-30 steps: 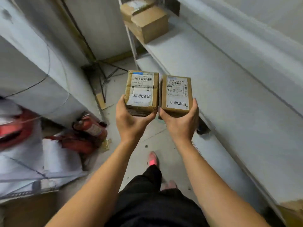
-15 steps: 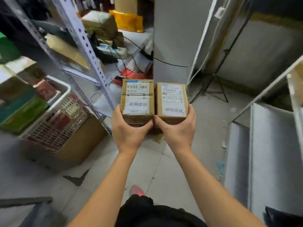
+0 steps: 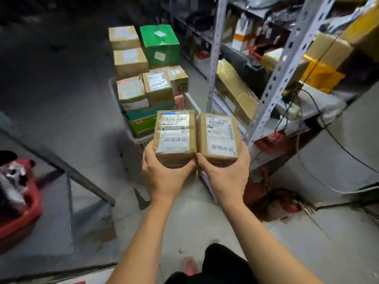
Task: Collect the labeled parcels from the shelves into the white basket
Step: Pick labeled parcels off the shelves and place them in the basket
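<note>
My left hand [image 3: 164,175] grips a brown parcel [image 3: 175,138] with a white label, and my right hand [image 3: 227,174] grips a second labeled brown parcel [image 3: 219,138]. Both parcels are held side by side, touching, at chest height. Just beyond them stands the white basket [image 3: 192,103], piled with several labeled boxes, among them a green box [image 3: 160,45] on top. The parcels hang in front of the basket's near edge, partly hiding it.
A perforated metal shelf post [image 3: 281,66] rises right of the parcels, with shelves of brown and yellow packages [image 3: 320,74] behind it and cables hanging. A dark metal bar [image 3: 61,160] crosses the floor at left. A red bin [image 3: 18,212] sits at far left.
The view has swung left from the pale empty shelves and grey wall to the basket and stocked shelving. Both hands keep the same hold on the two parcels, now closer to the basket.
</note>
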